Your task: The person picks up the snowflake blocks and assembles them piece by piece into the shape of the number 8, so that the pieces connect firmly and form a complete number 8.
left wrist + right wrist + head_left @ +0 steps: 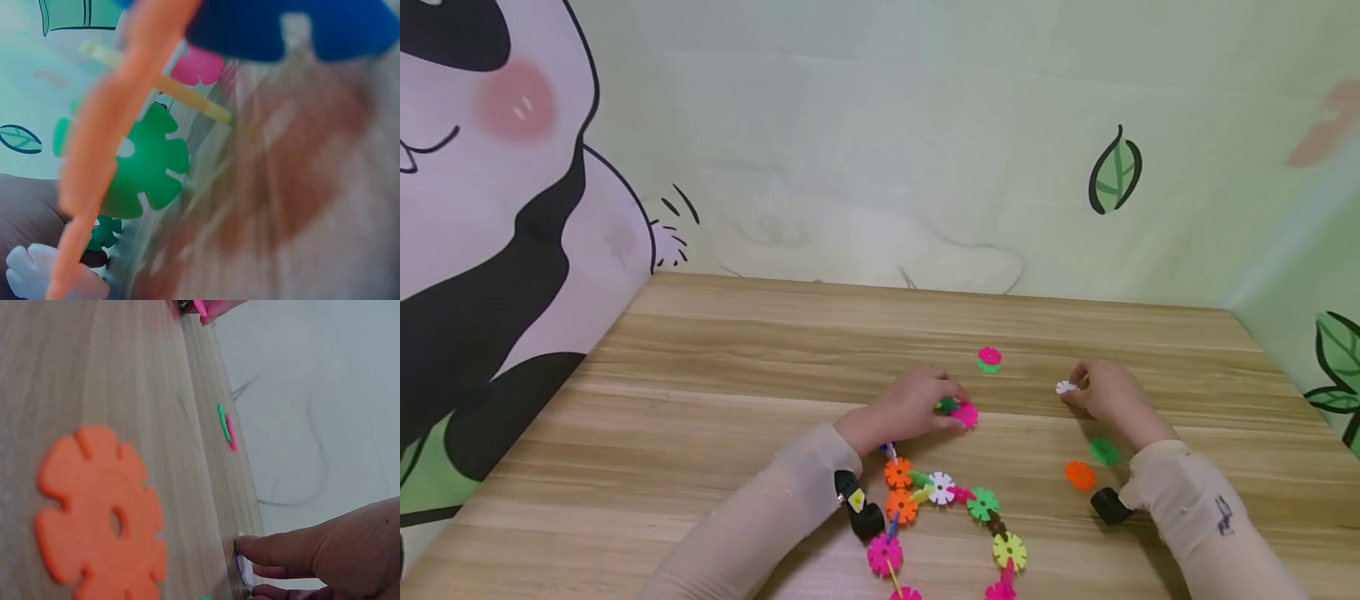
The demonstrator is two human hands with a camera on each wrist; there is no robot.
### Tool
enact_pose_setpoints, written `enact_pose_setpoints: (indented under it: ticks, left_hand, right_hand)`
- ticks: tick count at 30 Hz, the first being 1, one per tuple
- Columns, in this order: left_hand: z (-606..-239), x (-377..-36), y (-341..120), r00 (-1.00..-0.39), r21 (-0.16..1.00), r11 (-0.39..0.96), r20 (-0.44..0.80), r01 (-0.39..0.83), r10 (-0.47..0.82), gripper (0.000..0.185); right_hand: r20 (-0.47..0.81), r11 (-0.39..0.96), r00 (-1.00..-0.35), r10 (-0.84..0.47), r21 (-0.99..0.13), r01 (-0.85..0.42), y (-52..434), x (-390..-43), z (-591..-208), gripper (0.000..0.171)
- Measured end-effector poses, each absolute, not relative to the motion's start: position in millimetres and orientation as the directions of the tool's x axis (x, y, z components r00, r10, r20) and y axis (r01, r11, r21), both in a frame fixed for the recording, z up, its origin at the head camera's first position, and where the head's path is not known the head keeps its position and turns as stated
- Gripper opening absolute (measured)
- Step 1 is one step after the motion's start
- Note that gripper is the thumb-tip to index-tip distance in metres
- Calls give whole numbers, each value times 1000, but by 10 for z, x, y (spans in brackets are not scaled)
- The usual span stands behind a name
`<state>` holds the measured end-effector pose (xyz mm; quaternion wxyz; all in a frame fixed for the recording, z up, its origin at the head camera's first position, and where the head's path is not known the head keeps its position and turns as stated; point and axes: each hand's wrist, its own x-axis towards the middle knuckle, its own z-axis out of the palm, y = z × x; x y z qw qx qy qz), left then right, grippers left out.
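In the head view, my left hand (910, 406) holds a pink notched plastic disc (966, 415) and a dark green disc (946, 405) joined to it. Below that hand, several slotted discs form a curved chain, with an orange disc (898, 472), a white disc (941, 488) and a yellow disc (1009, 551) among them. Farther right, my right hand (1116, 402) pinches a small white disc (1064, 387); the right wrist view shows this white disc (244, 561) edge-on at the thumb. The left wrist view is blurred, with an orange disc (100, 131) edge-on up close.
A loose pink disc (989, 356) overlaps a green one near the back of the wooden table (760, 333). By the right wrist lie an orange disc (1080, 476) and a green disc (1103, 452). A painted wall (850, 150) stands behind the table.
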<state>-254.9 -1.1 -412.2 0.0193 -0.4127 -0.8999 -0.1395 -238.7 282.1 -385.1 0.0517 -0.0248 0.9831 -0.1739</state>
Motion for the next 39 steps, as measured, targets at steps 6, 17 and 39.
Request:
enact_pose_setpoints:
  ticks: [6, 17, 39]
  left_hand:
    - [-4106, -2531, -13, -670, 250, 630, 133, 735, 730, 38]
    - [-4143, -2552, -12, -669, 243, 632, 125, 736, 732, 40]
    - [-4136, -2559, -27, -638, 222, 604, 138, 765, 757, 40]
  right_hand:
    - [-56, 922, -996, -69, -384, -42, 2867, -2396, -3891, 30]
    - [87, 881, -994, -73, -462, -105, 2919, -2364, -3946, 18]
    - [238, 798, -961, -140, -547, -252, 2303, -2009, -3933, 16]
